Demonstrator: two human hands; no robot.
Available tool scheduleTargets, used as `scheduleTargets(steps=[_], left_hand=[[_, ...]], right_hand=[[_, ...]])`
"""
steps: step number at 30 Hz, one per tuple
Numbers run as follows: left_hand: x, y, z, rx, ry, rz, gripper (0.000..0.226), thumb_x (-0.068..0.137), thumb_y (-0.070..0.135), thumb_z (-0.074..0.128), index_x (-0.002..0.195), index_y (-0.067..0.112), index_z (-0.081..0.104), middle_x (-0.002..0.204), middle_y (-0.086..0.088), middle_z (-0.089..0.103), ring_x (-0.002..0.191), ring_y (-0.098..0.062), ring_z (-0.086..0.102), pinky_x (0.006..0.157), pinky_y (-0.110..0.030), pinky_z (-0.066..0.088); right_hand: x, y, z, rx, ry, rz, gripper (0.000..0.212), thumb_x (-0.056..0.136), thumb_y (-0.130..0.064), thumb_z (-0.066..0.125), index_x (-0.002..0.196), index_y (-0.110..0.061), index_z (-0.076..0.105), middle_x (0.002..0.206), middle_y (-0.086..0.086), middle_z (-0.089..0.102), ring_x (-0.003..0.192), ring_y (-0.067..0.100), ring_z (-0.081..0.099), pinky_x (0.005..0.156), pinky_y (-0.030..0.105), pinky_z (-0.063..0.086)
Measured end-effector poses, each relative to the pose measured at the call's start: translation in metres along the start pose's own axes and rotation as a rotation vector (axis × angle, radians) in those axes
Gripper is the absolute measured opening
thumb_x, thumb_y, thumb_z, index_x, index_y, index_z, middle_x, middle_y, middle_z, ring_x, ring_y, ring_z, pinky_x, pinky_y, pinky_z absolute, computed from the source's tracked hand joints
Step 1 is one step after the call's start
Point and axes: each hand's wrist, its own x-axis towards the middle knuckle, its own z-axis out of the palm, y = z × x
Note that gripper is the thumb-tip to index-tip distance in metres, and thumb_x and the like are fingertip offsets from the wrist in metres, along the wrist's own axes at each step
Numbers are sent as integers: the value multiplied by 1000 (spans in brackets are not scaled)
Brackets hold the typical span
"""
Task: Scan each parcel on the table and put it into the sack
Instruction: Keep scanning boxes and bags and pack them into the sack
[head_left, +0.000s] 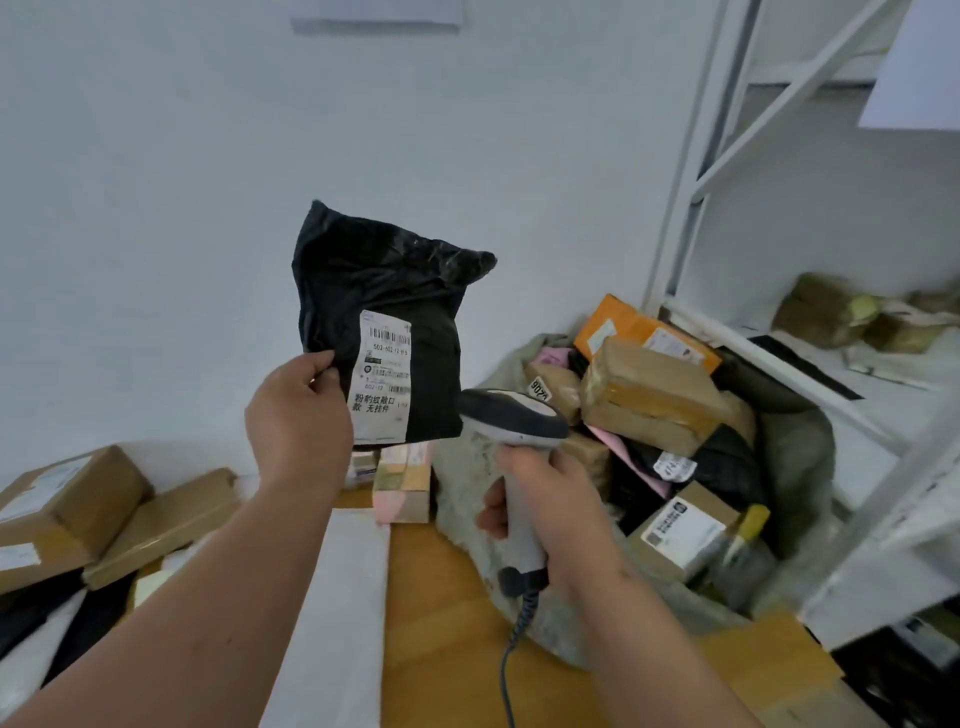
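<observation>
Holding up a black bag (379, 291) in the left hand (298, 421), thumb and fingers pinching its lower left edge, well above the table (441, 597). Crinkly, glossy plastic, roughly rectangular, top corner twisted into a point. White label (383, 382) facing the camera, barcodes and some printed characters on it.

Gripping a scanner (511, 415) in the right hand (550, 512), fingers wrapped around the pale handle. Dark rounded head sitting just below the bag's right corner, coiled cable (514, 639) dangling off the bottom.

Sitting at right, a greyish woven sack (467, 467), mouth gaping open, already stuffed: taped brown boxes (649, 395), an orange mailer (623, 322), pink and black bags, a box with a white label (680, 530).

Lying on the left of the table, two flat cardboard boxes (67, 509), slightly overlapping, plus white and black bags lower down. Standing behind the left hand, a small pinkish box (402, 483).

Table looking like smooth tan wood. Plain white wall (156, 208) behind, white metal shelving (753, 130) on the right with lumpy wrapped bundles on one shelf.
</observation>
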Motion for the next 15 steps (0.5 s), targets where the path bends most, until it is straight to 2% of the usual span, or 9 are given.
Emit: scheduleTargets(steps=[4, 6, 8, 10, 13, 15], left_hand=[[-2, 54, 50, -111, 7, 72, 32, 99, 14, 49, 125, 17, 67, 125, -2, 66, 115, -20, 60, 104, -33, 46], [-2, 81, 71, -142, 23, 126, 32, 99, 13, 49, 125, 16, 67, 126, 1, 64, 117, -16, 58, 103, -24, 42], [-3, 108, 93, -158, 34, 194, 32, 99, 12, 49, 125, 16, 67, 124, 7, 62, 114, -7, 54, 94, -10, 35], [-7, 130, 117, -161, 19, 292, 31, 99, 11, 50, 124, 16, 68, 121, 8, 61, 109, -3, 51, 87, -2, 32], [-17, 141, 158, -15, -126, 474, 32, 98, 8, 50, 124, 15, 68, 127, -3, 63, 116, -16, 56, 93, -11, 34], [-22, 134, 188, 330, -381, 541, 35, 97, 12, 49, 127, 20, 66, 128, -6, 63, 116, -26, 58, 97, -27, 42]], right_hand=[[14, -28, -51, 66, 46, -36, 12, 94, -20, 62, 100, -9, 62, 67, 12, 63, 52, 25, 62, 64, 39, 53], [19, -37, -72, 82, 54, -33, 12, 94, -18, 63, 102, -9, 62, 68, 13, 63, 53, 26, 63, 65, 40, 55], [26, -42, -91, 73, 57, -41, 13, 94, -18, 64, 103, -9, 62, 68, 13, 65, 55, 26, 65, 65, 40, 55], [31, -44, -109, 69, 65, -48, 16, 94, -18, 64, 105, -8, 63, 67, 12, 66, 58, 28, 67, 64, 39, 56], [38, -48, -135, 110, 88, -48, 8, 95, -15, 62, 100, -9, 62, 62, 7, 66, 60, 27, 67, 62, 38, 55], [40, -51, -150, 125, 92, -50, 5, 96, -13, 59, 99, -9, 60, 57, 3, 66, 56, 22, 68, 58, 34, 54]])
